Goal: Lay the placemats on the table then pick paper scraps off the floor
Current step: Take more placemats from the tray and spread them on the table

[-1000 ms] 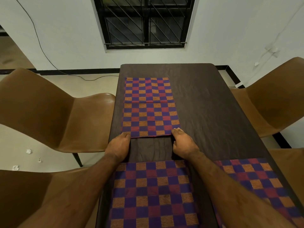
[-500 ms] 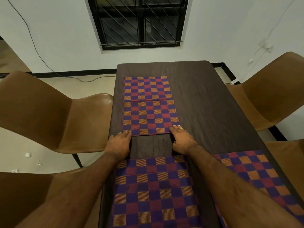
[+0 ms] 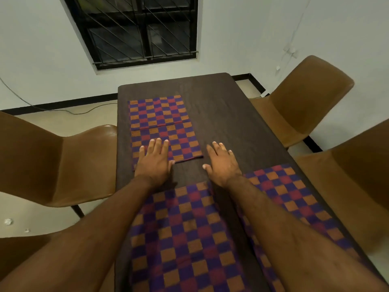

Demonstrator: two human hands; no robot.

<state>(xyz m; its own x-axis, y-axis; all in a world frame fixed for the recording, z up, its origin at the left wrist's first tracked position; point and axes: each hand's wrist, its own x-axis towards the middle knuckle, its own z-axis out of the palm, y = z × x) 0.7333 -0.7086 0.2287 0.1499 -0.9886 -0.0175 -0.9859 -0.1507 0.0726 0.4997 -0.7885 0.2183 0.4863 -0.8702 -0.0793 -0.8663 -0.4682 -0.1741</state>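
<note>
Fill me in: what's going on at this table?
A person is setting the table. The left hand lies flat on the near edge of the far placemat; the right hand rests flat on bare wood beside it. Two more placemats lie nearer. Paper scraps are on the floor, not yet picked up.

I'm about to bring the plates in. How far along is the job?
Done: three mats lie on the table: the far placemat, the near placemat and the right placemat. In hand: the left hand rests flat on the far placemat, the right hand flat on bare table beside it. Left: the paper scraps lie unpicked on the floor by the left chair.
</note>
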